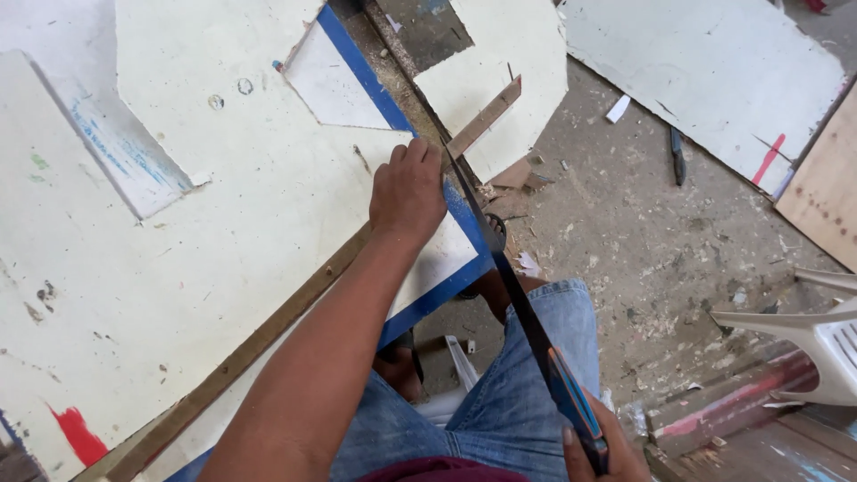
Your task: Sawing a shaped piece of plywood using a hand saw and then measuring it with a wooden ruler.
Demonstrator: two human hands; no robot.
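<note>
The white painted board with the blue-striped edge (268,205) lies flat across its support, its blue corner jutting out over the sawdust-strewn concrete floor (643,241), just above the person's denim-clad knees. The left hand (408,189) is planted palm-down near that corner, fingers (418,153) together and curled over a long thin wooden batten (268,330) that runs diagonally across the board, its far end poking past the edge. The right hand (596,451), low by the lap, has its fingers clamped round the blue-and-red handle of a long dark handsaw (518,303), and the blade slants up to meet the board's edge right beside the left fingertips.

By the look of it, this is the cutting step, with the batten serving as a straightedge and the saw teeth set at the blue edge. Whether a kerf has opened yet I cannot tell; the blade hides it.

The next stroke calls for firm downward pressure from the left hand so batten and board don't slide, and a blade kept tight along the guide, clear of those fingertips. Off-cut white panels (500,62) lie beyond the far edge, a pale plastic chair (817,344) stands to the right.
</note>
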